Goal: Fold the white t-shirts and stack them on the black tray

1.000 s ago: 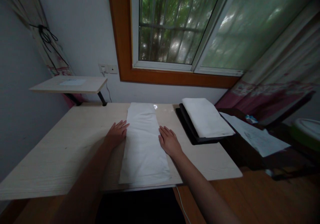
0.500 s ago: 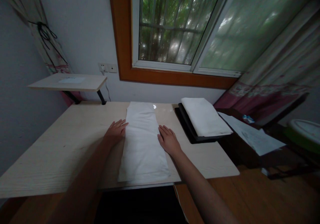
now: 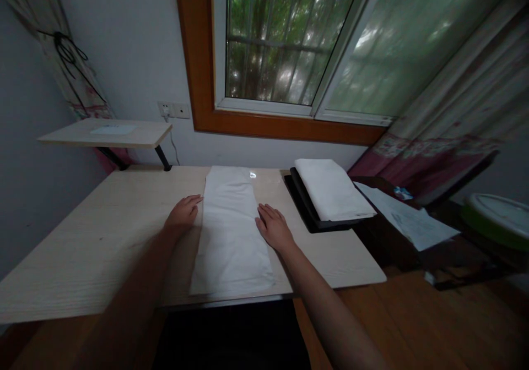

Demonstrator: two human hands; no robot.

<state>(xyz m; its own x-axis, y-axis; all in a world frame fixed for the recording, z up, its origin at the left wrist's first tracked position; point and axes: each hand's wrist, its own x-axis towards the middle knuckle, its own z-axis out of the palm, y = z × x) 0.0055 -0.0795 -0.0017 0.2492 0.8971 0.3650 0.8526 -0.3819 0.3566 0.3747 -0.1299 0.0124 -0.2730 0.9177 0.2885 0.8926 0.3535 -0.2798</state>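
Observation:
A long white cloth, folded into a narrow strip, lies flat down the middle of the pale wooden table. My left hand rests palm down at the cloth's left edge, fingers touching the fabric. On the other side, my right hand lies flat against the right edge. Neither hand grips anything. A second folded white cloth sits on a black tray at the table's right side.
A small raised shelf stands at the back left. White papers lie on a dark side table to the right, with a green-rimmed basin beyond. A window and curtain are behind; wooden floor lies to the lower right.
Both hands stay at the cloth's edges; the left hand has slid slightly outward. The view has shifted a little to the right and down.

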